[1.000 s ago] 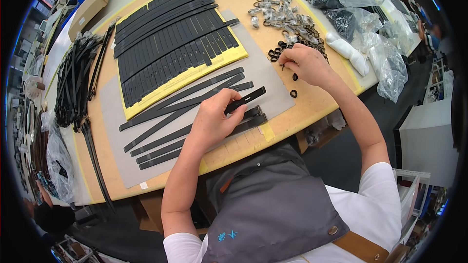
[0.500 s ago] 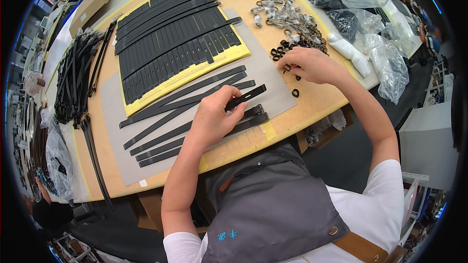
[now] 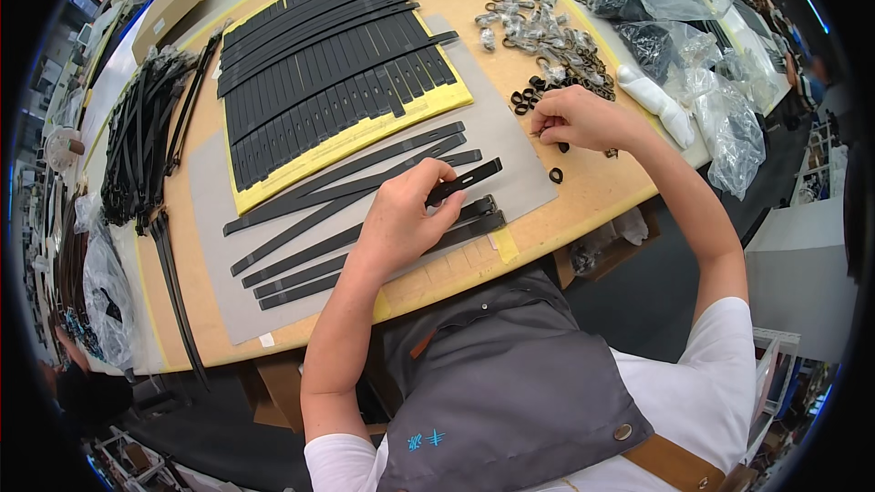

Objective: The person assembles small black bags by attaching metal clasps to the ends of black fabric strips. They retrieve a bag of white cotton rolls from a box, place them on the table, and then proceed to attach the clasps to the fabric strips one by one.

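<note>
My left hand (image 3: pixel 410 214) pinches a black strap (image 3: pixel 476 177) near its slotted end, which sticks out to the right past my fingers. Below that hand, other black straps (image 3: pixel 301 281) lie side by side on a grey mat (image 3: pixel 510 141), two of them with metal at their right ends. My right hand (image 3: pixel 583 118) is closed at the edge of a pile of small parts, its fingertips together on something small and dark that I cannot make out. Black loops (image 3: pixel 526 97) lie just beyond those fingers, and a single loop (image 3: pixel 556 176) rests nearer to me.
A yellow-edged board (image 3: pixel 447 98) covered with rows of black straps stands beyond my left hand. Metal buckles (image 3: pixel 583 59), some wrapped in clear plastic, spread at the right. Bundled dark straps (image 3: pixel 146 146) hang over the left edge. Plastic bags (image 3: pixel 720 118) crowd the far right.
My right hand has drawn in slightly, its fingertips now closer together beside the loops. The left hand keeps its hold on the strap, almost unmoved.
</note>
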{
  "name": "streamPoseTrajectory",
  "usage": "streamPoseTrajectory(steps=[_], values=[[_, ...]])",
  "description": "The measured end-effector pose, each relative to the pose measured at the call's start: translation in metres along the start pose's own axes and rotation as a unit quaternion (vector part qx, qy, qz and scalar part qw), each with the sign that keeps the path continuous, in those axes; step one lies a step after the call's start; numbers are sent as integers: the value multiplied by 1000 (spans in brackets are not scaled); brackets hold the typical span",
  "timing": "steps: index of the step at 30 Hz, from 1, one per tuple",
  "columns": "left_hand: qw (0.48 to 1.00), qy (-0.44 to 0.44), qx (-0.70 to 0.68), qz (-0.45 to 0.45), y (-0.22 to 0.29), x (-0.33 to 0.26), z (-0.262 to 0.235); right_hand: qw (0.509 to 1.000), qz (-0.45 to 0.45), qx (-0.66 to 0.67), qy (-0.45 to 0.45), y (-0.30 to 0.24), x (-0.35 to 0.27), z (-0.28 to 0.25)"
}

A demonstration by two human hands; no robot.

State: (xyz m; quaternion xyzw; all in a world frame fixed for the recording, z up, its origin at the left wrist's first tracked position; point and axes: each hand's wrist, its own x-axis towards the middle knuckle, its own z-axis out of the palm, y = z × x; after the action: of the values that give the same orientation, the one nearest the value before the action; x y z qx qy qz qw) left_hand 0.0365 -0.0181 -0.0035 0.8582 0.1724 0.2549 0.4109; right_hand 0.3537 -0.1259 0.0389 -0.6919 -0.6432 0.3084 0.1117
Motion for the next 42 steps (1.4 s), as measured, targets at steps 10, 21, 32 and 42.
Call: streamPoseTrajectory(steps=[10, 21, 32, 42], values=[[997, -12, -63, -35, -1, 1, -4, 930, -46, 363, 28, -12, -10, 38], [992, -26, -108, -66, 1, 1, -12, 849, -113, 517, -11, -30, -11, 66], [989, -84, -60, -110, 13, 1, -10, 884, -47, 459, -79, -50, -6, 72], [997, -49, -53, -38, 9, -1, -2, 862, -42, 504, -40, -67, 1, 85]])
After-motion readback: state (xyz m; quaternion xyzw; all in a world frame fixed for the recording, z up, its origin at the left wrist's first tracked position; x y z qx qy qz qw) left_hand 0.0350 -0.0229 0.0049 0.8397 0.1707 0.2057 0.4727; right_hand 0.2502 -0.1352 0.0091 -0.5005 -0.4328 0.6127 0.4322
